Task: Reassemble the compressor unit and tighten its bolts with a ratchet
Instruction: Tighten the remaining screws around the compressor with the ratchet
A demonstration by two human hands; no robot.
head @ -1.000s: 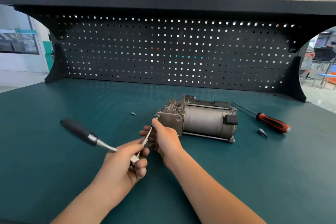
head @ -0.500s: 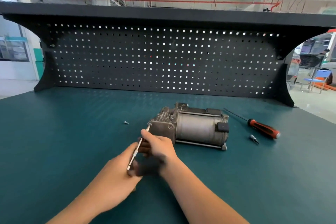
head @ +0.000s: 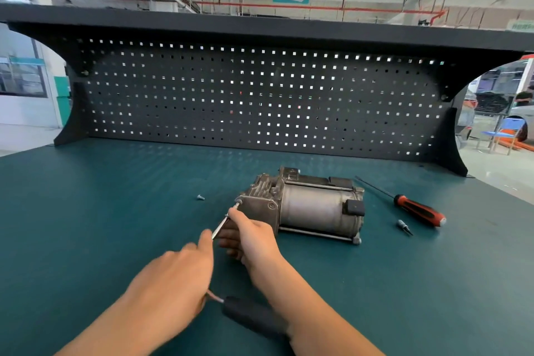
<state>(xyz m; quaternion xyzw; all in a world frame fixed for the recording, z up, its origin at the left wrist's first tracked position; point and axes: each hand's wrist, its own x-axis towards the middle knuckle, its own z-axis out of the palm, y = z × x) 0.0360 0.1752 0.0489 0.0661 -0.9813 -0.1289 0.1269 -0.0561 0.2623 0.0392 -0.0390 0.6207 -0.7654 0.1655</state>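
The grey compressor unit [head: 312, 208] lies on its side on the green bench mat [head: 101, 211]. A thin extension bar [head: 221, 225] runs from a bolt at the unit's left end corner down toward me. My right hand [head: 251, 237] pinches this bar close to the bolt. My left hand [head: 173, 277], blurred, grips the ratchet at its head, with the index finger lying along the bar. The ratchet's black handle [head: 251, 316] points to the near right, passing under my right forearm.
A loose bolt [head: 200, 197] lies left of the unit. A red-and-black screwdriver [head: 419, 209] and a small bit [head: 404, 227] lie to the right. A black pegboard [head: 260, 101] with a shelf on top closes the back of the bench.
The ratchet handle has swung from pointing far left round to the near right, under my right forearm. My right hand has stayed on the bar. The view has tilted upward.
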